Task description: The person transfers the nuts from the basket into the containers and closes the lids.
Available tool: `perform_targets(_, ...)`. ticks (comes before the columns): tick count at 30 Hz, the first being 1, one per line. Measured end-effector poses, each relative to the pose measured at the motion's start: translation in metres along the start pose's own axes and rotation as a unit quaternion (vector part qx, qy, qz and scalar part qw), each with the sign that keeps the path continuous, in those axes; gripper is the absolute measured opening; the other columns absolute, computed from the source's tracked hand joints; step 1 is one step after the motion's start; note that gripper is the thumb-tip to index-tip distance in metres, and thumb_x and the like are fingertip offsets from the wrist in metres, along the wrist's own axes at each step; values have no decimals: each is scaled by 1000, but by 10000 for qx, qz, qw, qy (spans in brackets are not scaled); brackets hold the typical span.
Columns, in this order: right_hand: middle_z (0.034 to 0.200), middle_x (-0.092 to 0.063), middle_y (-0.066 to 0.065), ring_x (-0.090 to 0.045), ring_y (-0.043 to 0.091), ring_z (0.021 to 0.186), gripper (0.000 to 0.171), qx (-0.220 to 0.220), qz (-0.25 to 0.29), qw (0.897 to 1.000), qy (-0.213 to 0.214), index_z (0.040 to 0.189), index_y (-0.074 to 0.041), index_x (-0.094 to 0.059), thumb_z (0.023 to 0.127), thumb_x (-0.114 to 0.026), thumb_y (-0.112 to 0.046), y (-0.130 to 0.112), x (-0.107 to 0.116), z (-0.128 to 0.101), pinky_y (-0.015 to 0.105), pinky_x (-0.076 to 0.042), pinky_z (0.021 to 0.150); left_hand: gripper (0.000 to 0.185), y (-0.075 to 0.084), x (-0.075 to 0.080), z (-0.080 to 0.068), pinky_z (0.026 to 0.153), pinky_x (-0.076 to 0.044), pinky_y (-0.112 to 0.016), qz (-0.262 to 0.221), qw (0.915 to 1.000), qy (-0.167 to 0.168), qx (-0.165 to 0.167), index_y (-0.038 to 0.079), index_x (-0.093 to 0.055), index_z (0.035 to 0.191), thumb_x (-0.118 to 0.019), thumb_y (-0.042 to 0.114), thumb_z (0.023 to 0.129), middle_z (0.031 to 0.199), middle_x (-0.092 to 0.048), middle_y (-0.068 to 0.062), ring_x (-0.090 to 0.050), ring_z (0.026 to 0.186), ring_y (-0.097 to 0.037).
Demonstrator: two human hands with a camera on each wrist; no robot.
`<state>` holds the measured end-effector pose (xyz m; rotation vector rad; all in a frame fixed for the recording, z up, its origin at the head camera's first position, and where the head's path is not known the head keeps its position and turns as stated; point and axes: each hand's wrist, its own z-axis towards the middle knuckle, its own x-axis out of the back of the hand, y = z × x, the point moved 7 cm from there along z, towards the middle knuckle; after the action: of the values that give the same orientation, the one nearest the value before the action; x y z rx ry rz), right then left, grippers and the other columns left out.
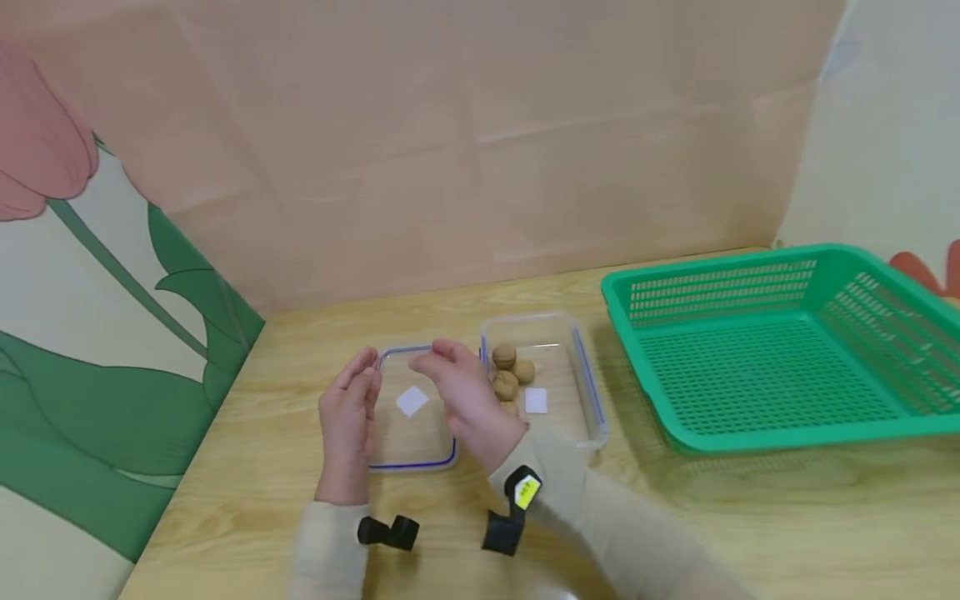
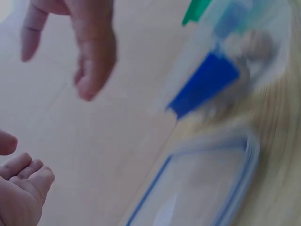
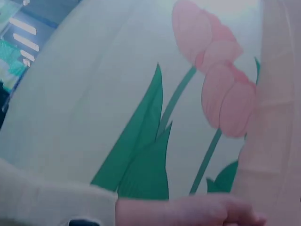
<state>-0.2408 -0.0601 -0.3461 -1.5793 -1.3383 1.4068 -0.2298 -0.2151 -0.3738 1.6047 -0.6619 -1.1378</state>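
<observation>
Hovering hands over the lid

Flanking the lid (image 1: 411,408) at lower centre of the head view, the left hand (image 1: 347,421) stands edge-on with fingers straight, holding nothing. The right hand (image 1: 461,398) hangs above the lid's right edge, fingers loosely bent, nothing visibly gripped. Just right of the lid sits the open box (image 1: 572,371) with walnuts (image 1: 507,371) inside, so the lid lies within easy reach. A green basket (image 1: 772,350) stands well apart at right.
</observation>
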Motion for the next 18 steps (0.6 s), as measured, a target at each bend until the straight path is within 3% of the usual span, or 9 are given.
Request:
perform_targets(5, 138, -42, 20, -38, 34, 128, 65, 431, -996, 9919, 655, 135, 2, -39, 78, -65, -11, 30, -5, 18, 43, -34, 107, 45, -11, 26, 13, 99, -41, -18, 601, 9972, 345, 272, -1, -43, 135, -47, 1, 90, 141, -44, -14, -43, 128, -18)
perform_targets(10, 140, -38, 19, -37, 34, 128, 70, 859, -2135, 9668, 1106, 139, -2, -35, 77, -65, -14, 48, -2, 26, 46, -33, 107, 45, -30, 45, 26, 103, -38, -24, 1285, 9886, 692, 363, -2, -44, 134, -46, 0, 89, 140, -44, -15, -42, 128, -20)
perform_targets(14, 142, -35, 20, -35, 36, 129, 69, 1069, -2372, 9541, 1483, 138, -1, -35, 77, -63, -12, 60, 7, 29, 46, -30, 109, 42, -37, 54, 29, 104, -39, -30, 1678, 9813, 892, 312, -2, -48, 131, -47, 3, 89, 136, -48, -14, -43, 127, -21)
perform_targets(18, 144, -32, 20, -32, 35, 132, 69, 844, -2293, 9527, 1807, 138, 1, -35, 76, -64, -9, 80, 18, 25, 45, -28, 110, 41, -44, 61, 29, 104, -39, -34, 1869, 9767, 939, 482, -3, -51, 128, -49, 2, 87, 134, -50, -17, -44, 126, -25)
